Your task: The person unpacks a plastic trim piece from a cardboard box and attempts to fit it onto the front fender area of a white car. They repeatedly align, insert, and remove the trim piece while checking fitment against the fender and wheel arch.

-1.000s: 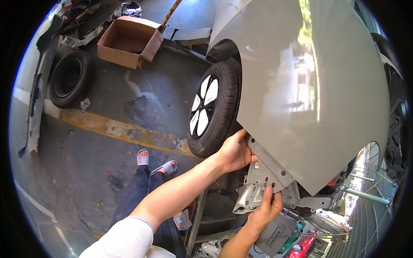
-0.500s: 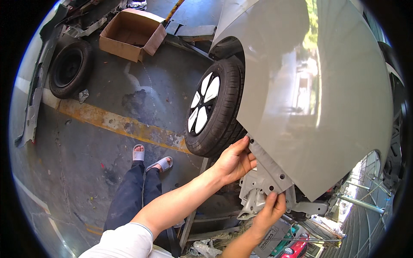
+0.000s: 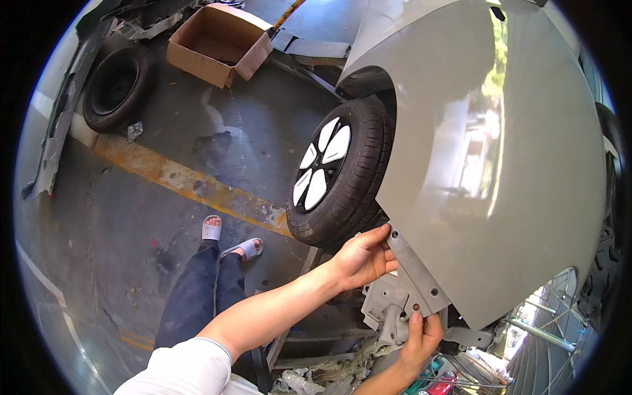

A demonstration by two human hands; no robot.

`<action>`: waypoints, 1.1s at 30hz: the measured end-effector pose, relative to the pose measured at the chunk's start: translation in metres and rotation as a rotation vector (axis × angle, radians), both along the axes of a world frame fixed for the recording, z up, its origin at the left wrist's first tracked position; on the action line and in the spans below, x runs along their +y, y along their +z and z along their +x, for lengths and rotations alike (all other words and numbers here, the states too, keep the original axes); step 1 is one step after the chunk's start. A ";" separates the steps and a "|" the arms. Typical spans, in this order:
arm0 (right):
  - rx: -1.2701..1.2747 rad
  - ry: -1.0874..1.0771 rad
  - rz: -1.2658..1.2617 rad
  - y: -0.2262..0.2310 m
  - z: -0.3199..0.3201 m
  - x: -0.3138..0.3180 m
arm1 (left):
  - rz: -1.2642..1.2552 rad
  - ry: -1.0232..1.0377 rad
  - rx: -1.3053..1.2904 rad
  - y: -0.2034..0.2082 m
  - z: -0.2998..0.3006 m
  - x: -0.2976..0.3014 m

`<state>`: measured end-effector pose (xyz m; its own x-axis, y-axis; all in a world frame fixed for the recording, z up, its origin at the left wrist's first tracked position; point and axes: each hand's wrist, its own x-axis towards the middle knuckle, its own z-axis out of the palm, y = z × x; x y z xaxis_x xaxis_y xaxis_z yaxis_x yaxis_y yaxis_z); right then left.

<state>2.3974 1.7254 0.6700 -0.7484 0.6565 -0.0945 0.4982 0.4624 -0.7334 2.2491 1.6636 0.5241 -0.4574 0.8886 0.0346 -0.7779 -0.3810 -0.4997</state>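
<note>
Car's fender [image 3: 428,197], glossy gray-beige, is the biggest pc.; it fills the R side of the view, its arch curving over the wheel and its lower edge running down to a sharp corner. Prob. thin sheet: light for its size, stiff along creases & folded edges, springy across the broad face. Gloss looks slick & easy to scratch, so the painted middle seems a poor spot to grip; the pointed corner may bend if loaded.

Next in size, the tire [image 3: 375,158] w/ white-insert spokes sits under the arch, close to the fender's edge. Open cardboard box [image 3: 253,59] is on the floor, well apart, upper L.

Gray flange [image 3: 411,266] runs along the fender's lower edge, dull & flat, prob. stiff metal w/ a thin, maybe sharp rim. Can't tell if it's one pc. w/ the fender. Best hold, I'd say: both ends of this strip, thumbs flat on the face, off the paint.

Pale metal bracket [image 3: 378,303] shows just beside the flange, on its L.

L hand [image 3: 362,260] pinches the flange's upper end, thumb by the top hole, fingers curled at the edge; tips partly hidden. R hand [image 3: 421,339] pinches the lower end, thumb up just under a hole [image 3: 416,307], fingers mostly out of sight behind.
</note>
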 end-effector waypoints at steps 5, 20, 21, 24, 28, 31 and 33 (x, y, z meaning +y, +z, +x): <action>0.055 -0.005 0.021 -0.008 0.002 -0.002 | -0.020 0.026 0.054 -0.004 0.004 0.003; 0.019 0.006 0.102 -0.007 -0.002 -0.005 | -0.208 -0.002 0.014 0.019 0.004 0.006; 0.014 0.013 0.111 -0.008 -0.003 -0.005 | -0.171 0.004 0.024 0.017 0.005 0.007; 0.032 0.036 0.124 -0.009 -0.004 -0.005 | -0.126 0.016 0.034 0.013 0.008 0.009; 0.053 0.076 0.115 -0.011 -0.001 -0.002 | -0.115 0.016 0.015 0.017 0.006 0.007; 0.070 0.035 0.133 -0.012 -0.003 -0.003 | -0.104 0.016 -0.002 0.017 0.006 0.007; 0.077 0.028 0.112 -0.010 -0.005 -0.005 | -0.117 0.003 -0.011 0.017 0.007 0.008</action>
<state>2.3926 1.7203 0.6600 -0.7685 0.6388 0.0368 0.4282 0.5563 -0.7121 2.2558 1.6716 0.5409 -0.4599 0.8849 -0.0743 -0.7713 -0.4395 -0.4605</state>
